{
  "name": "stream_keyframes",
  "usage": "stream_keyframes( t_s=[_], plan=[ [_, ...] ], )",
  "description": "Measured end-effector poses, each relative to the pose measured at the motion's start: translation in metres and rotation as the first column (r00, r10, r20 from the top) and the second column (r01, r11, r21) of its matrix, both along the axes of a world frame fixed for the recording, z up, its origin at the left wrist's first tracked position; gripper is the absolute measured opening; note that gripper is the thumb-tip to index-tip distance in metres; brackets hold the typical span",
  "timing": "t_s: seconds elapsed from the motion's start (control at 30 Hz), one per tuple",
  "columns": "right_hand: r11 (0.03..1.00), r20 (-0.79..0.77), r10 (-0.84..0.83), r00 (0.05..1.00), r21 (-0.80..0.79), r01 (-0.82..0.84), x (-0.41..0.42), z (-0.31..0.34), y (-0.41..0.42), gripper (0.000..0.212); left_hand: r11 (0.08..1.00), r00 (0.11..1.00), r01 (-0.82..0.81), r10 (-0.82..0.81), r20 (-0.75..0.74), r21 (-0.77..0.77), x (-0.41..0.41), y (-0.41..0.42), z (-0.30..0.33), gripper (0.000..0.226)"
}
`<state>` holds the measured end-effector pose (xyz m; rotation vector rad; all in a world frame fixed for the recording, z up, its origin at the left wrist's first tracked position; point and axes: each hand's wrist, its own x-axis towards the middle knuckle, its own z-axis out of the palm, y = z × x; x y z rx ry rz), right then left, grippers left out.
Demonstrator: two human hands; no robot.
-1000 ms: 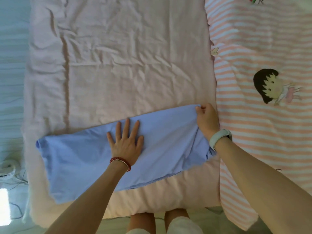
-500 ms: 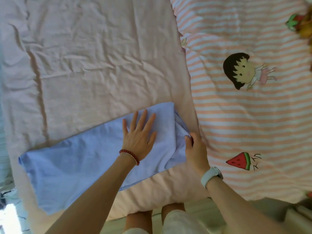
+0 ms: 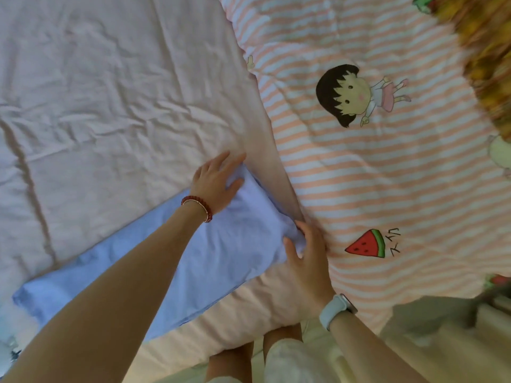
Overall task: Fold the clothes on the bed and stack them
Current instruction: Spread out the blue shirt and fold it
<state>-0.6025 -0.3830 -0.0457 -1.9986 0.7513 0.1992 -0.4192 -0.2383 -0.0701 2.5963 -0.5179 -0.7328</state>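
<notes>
A light blue garment (image 3: 154,261) lies folded into a long strip across the near part of the pale pink bed sheet (image 3: 105,100). My left hand (image 3: 217,183) rests on its far right corner, fingers straight and spread, and my forearm hides part of the strip. My right hand (image 3: 307,252) is at the garment's near right corner, its thumb and fingers around a bunched bit of the blue cloth. The strip's left end reaches the bed's left edge.
A pink-and-white striped quilt (image 3: 373,167) with a cartoon girl and a watermelon print covers the right half of the bed. A blurred yellow-brown thing (image 3: 486,51) lies at the top right. My legs (image 3: 249,360) stand at the bed's near edge.
My left hand has slid from the strip's middle to its far right corner. My right hand left that corner and came down to the near right one. The view swung to the right.
</notes>
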Motion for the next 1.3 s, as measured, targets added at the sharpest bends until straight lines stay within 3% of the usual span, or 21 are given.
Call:
stream_keyframes(
  t_s=[0.17,0.23,0.4,0.5,0.57,0.63,0.7,0.8,0.87,0.97,1.07,1.17,1.23,1.3],
  plan=[
    [1.0,-0.083,-0.013,0.996,-0.027,0.01,-0.005,-0.005,-0.003,0.009,0.987,0.984,0.146,-0.153,-0.095,-0.072,0.03,-0.021,0.0,0.021],
    [0.996,-0.114,-0.045,0.993,-0.079,0.036,-0.006,-0.007,-0.003,0.014,0.991,0.985,0.131,-0.135,-0.112,-0.038,0.032,-0.028,0.001,0.02],
    [0.977,-0.216,-0.102,0.971,-0.206,0.057,0.003,-0.011,-0.005,0.015,0.993,0.992,0.085,-0.093,0.086,0.086,0.02,-0.042,-0.001,0.024],
    [0.965,-0.195,-0.021,0.981,-0.26,-0.031,0.004,-0.007,-0.001,0.027,0.993,0.977,-0.107,0.098,0.189,0.039,0.002,-0.039,0.006,0.028],
    [0.938,-0.077,0.089,0.993,-0.33,-0.11,0.0,-0.001,0.005,0.035,0.982,0.947,-0.183,0.189,0.261,-0.047,-0.02,-0.029,0.016,0.037],
    [0.883,0.002,0.241,0.97,-0.415,-0.219,0.002,-0.001,0.006,0.04,0.98,0.913,-0.189,0.199,0.355,-0.064,-0.049,-0.014,0.023,0.045],
    [0.843,-0.001,0.335,0.942,-0.445,-0.301,0.016,-0.007,0.005,0.042,0.983,0.902,-0.184,0.163,0.4,0.015,-0.079,0.004,0.022,0.046],
    [0.828,-0.189,0.373,0.908,-0.374,-0.418,0.049,-0.018,0.005,0.047,0.971,0.934,-0.148,0.074,0.349,0.189,-0.114,0.026,0.014,0.046],
    [0.867,-0.284,0.346,0.894,-0.269,-0.42,0.066,-0.027,0.003,0.049,0.949,0.964,-0.142,0.067,0.258,0.28,-0.125,0.033,0.008,0.051],
    [0.969,-0.285,0.232,0.93,-0.019,-0.247,0.087,-0.031,-0.005,0.039,0.921,0.984,-0.155,0.112,0.14,0.358,-0.128,0.042,-0.007,0.058],
    [0.944,-0.233,0.312,0.921,0.184,-0.273,0.093,-0.027,-0.013,0.024,0.909,0.993,-0.12,0.107,0.055,0.4,-0.124,0.046,-0.023,0.063],
    [0.889,-0.182,0.444,0.877,0.212,-0.406,0.093,-0.01,-0.012,0.012,0.944,0.993,-0.118,0.116,0.025,0.307,-0.118,0.05,-0.015,0.059],
    [0.855,-0.149,0.509,0.848,0.203,-0.477,0.094,0.006,-0.003,0.011,0.974,0.98,-0.19,0.182,0.075,0.121,-0.119,0.059,0.003,0.052],
    [0.824,-0.096,0.549,0.83,0.227,-0.518,0.095,0.029,0.016,0.016,0.934,0.923,-0.347,0.356,0.148,-0.085,-0.126,0.078,0.021,0.042]
  ],
)
